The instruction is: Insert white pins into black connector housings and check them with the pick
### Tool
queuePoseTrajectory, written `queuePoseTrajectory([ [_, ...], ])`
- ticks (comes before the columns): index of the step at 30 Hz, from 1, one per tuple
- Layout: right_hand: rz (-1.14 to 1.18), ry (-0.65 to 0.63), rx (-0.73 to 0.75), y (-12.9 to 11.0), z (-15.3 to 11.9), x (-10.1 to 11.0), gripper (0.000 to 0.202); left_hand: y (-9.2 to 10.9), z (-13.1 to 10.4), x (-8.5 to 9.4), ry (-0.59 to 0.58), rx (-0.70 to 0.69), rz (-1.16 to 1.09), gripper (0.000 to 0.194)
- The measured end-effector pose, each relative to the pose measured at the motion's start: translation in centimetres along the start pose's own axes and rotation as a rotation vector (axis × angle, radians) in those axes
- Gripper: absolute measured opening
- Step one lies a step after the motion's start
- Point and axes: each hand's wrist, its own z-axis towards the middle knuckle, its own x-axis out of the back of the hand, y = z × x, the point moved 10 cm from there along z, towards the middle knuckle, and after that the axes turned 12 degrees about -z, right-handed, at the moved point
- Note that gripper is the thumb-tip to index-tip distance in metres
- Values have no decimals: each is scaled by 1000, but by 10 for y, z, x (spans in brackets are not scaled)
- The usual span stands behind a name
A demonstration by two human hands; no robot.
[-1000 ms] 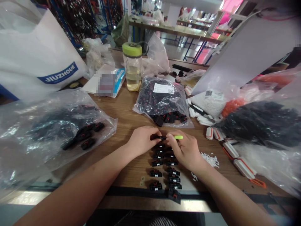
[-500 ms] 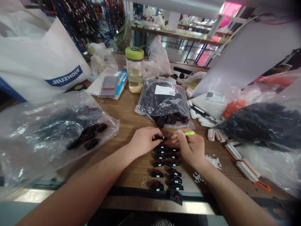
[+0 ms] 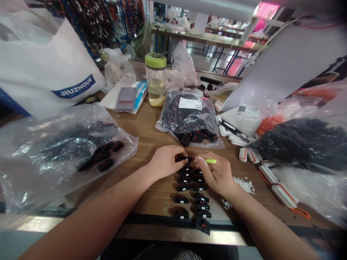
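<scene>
My left hand (image 3: 168,161) pinches a small black connector housing (image 3: 186,158) between thumb and fingers at the far end of the rows. Closed round a thin tool with a yellow-green handle (image 3: 210,161), my right hand (image 3: 217,171) is right beside that housing; the tool's tip is hidden by the fingers. Below both hands, two columns of black connector housings (image 3: 183,187) lie on the wooden table, many with white dots on their faces. One housing (image 3: 202,225) with a red clip sits at the table's front edge. Small white plugs (image 3: 244,185) lie scattered beside my right wrist.
A clear bag of black connectors (image 3: 184,112) lies ahead, another bag (image 3: 67,148) at left. Behind stands a green-lidded bottle (image 3: 156,81). On the right are a bag of white pieces (image 3: 241,121), a bag of dark parts (image 3: 303,142) and white orange-edged strips (image 3: 284,196).
My right hand has moved left and slightly down, bringing the green-handled tool up to the housing in my left hand. The left hand stays almost in place.
</scene>
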Motion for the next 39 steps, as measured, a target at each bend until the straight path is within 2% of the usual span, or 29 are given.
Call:
queuePoseTrajectory([
  [6, 36, -14, -40, 7, -2, -5, 20, 7, -1, 2, 23, -143, -127, 8],
  [13, 209, 39, -294, 33, -12, -3, 25, 5, 2, 3, -16, -152, -166, 11],
  [17, 298, 72, -374, 41, -14, -2, 28, 1, 1, 4, -10, -102, -130, 6],
  [24, 365, 56, -424, 43, -13, -10, 30, -2, 1, 4, 2, -68, -104, 7],
  [31, 359, 61, -407, 44, -13, -14, 29, -1, 1, 4, 5, -71, -94, 7],
  [39, 376, 100, -411, 44, -13, -12, 27, -1, 0, 4, 12, -96, -83, 6],
])
